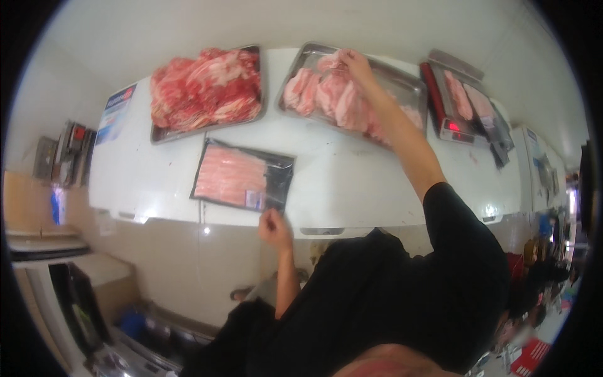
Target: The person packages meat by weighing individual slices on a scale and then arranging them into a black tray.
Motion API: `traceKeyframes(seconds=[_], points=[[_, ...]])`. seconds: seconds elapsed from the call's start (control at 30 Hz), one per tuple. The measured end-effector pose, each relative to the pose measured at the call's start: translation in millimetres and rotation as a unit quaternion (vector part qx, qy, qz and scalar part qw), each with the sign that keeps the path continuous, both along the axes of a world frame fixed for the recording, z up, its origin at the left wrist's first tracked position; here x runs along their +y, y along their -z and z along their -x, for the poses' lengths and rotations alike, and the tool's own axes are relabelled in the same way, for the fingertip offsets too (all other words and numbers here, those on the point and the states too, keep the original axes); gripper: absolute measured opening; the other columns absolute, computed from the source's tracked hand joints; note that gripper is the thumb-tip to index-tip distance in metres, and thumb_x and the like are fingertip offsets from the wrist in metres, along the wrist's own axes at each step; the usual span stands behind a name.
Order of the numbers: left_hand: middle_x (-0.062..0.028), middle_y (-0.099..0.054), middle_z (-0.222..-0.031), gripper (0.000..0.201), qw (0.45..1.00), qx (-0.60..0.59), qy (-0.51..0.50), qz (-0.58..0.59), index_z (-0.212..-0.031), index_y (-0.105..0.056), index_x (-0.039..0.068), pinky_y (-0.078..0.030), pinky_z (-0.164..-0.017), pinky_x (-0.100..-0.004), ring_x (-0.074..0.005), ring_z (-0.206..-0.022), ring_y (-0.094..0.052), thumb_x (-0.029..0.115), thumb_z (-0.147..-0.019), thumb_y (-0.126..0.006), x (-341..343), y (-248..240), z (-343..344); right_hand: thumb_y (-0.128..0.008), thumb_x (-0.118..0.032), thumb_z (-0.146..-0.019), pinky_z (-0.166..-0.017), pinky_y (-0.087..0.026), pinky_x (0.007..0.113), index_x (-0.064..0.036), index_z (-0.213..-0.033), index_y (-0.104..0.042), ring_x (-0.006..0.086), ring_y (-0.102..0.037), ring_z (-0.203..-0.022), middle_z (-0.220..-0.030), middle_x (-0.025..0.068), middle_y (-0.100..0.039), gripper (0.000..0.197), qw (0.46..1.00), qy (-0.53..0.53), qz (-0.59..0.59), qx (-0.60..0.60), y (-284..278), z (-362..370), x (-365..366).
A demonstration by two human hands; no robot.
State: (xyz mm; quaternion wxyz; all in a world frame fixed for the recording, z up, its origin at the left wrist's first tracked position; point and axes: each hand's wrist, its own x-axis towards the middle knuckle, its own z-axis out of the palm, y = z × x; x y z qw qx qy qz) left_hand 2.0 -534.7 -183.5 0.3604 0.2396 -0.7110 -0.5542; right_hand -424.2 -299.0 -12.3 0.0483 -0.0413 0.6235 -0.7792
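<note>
My right hand (355, 65) reaches to the far side of a metal tray (411, 94) at the back middle. Its fingers are closed on pale pink meat slices (330, 61) at the top of the pile. More fatty meat slices (336, 97) lie folded in that tray, partly hidden by my right forearm. Nearer to me, a flat clear-and-black package of sliced meat (231, 174) lies on the white counter, with a small label at its near edge. My left hand (274, 229) is curled closed just by the package's near right corner; what it holds, if anything, is hidden.
A second metal tray (260, 103), heaped with redder sliced meat (207, 88), stands at the back left of the white counter (352, 195). To the right is a red-sided scale (455, 131) with a lit display, carrying packed meat (480, 103). A printed sheet (115, 114) lies far left.
</note>
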Motion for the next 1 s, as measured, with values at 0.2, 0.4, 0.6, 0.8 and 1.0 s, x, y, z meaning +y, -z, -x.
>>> traceKeyframes(seconds=[0.2,0.4,0.6,0.8,1.0], points=[[-0.0019,-0.063,-0.082,0.014,0.999,-0.020,-0.001,-0.036,-0.101,-0.068,-0.003,-0.046,-0.066,-0.0259,-0.0094,-0.074,-0.055,0.010,-0.104,-0.066,-1.5,-11.4,-6.5,-0.060,-0.022,-0.109,-0.065,-0.058,0.028,-0.0085,-0.117,-0.066,0.0181,-0.075,-0.082,-0.098,0.0029,-0.072,0.017,0.993,0.103,0.000,0.065,-76.4,-25.2,100.6],[-0.0041,-0.063,-0.082,0.019,0.998,-0.058,0.029,-0.007,-0.101,-0.067,-0.004,-0.046,-0.066,-0.0281,-0.0121,-0.074,-0.056,0.015,-0.105,-0.066,6.4,-35.6,-2.9,-0.058,-0.025,-0.109,-0.057,-0.050,0.023,-0.0094,-0.121,-0.069,0.0142,-0.075,-0.087,-0.098,0.0026,-0.073,0.022,0.914,0.204,-0.324,0.134,-138.0,-28.7,284.5],[-0.0060,-0.065,-0.084,0.021,0.998,-0.053,0.028,-0.008,-0.102,-0.067,-0.004,-0.049,-0.069,-0.0300,-0.0144,-0.076,-0.058,0.016,-0.105,-0.066,2.2,-24.3,-1.0,-0.059,-0.014,-0.103,-0.080,-0.058,0.041,-0.0043,-0.124,-0.068,0.0366,-0.074,-0.091,-0.099,0.0132,-0.076,0.025,0.660,0.199,-0.639,0.342,-102.2,-80.0,377.0],[-0.0024,-0.060,-0.084,0.021,0.998,-0.059,0.025,0.023,-0.099,-0.067,-0.003,-0.046,-0.070,-0.0292,-0.0127,-0.077,-0.053,0.017,-0.106,-0.065,2.5,-28.7,-1.8,-0.065,-0.007,-0.095,-0.107,-0.048,0.043,-0.0098,-0.133,-0.067,0.0394,-0.060,-0.124,-0.132,0.0166,-0.067,0.038,0.647,0.153,-0.677,0.316,-44.7,-161.3,400.8],[-0.0055,-0.063,-0.088,0.023,0.998,-0.053,0.022,0.026,-0.101,-0.067,-0.005,-0.048,-0.074,-0.0302,-0.0154,-0.081,-0.057,0.018,-0.106,-0.065,1.9,-27.3,-1.2,-0.066,-0.008,-0.095,-0.111,-0.046,0.044,-0.0114,-0.138,-0.064,0.0375,-0.057,-0.131,-0.143,0.0157,-0.060,0.043,0.702,0.303,-0.581,0.278,-79.8,-237.3,387.2]])
